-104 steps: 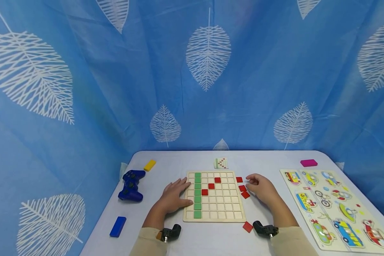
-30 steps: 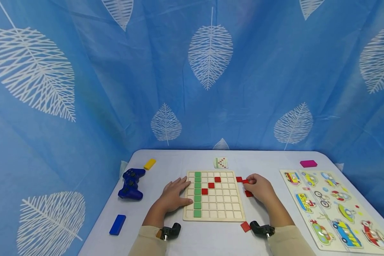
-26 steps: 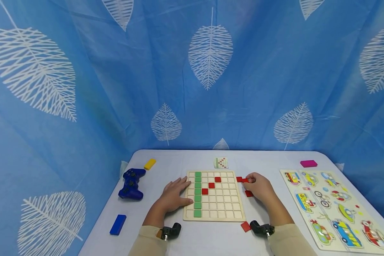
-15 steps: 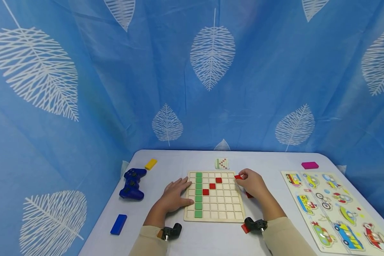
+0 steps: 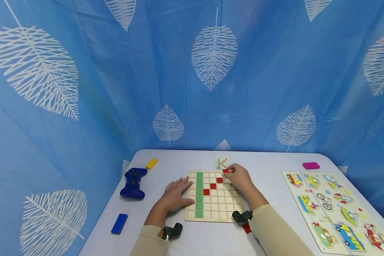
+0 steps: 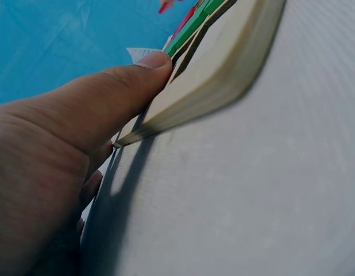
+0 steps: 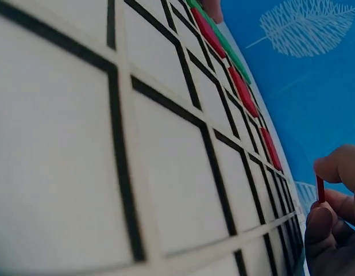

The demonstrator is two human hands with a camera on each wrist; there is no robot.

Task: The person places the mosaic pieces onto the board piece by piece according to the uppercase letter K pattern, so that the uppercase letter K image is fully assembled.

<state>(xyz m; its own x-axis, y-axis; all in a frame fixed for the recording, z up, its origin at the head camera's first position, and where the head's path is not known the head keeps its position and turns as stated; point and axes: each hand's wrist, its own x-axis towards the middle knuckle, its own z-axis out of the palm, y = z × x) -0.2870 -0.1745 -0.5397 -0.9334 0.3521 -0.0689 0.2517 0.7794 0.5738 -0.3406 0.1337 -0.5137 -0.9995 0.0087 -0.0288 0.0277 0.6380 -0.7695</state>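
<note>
My right hand point(image 5: 241, 179) pinches a red square tile point(image 5: 225, 171) between thumb and fingertips, over the far edge of the wooden grid board point(image 5: 222, 206). In the right wrist view that tile point(image 7: 321, 190) appears edge-on, apart from the board. My left hand point(image 5: 176, 196) rests on the board's left edge, fingers extended; in the left wrist view its thumb point(image 6: 128, 86) lies on the rim. A column of green tiles point(image 5: 199, 195) fills part of the board. Three red tiles point(image 5: 213, 186) run diagonally beside it. My right forearm hides the area right of the board.
Behind the board lies a small pattern card point(image 5: 222, 163). A loose red tile point(image 5: 246, 228) lies near the right wrist camera. Left are a blue game controller point(image 5: 133, 183), yellow block point(image 5: 152, 164) and blue block point(image 5: 119, 224); right, a picture puzzle point(image 5: 336, 209) and magenta block point(image 5: 311, 166).
From beside the loose red tiles, my right hand has picked one up and carried it left, over the board's far edge. My left hand has stayed in place.
</note>
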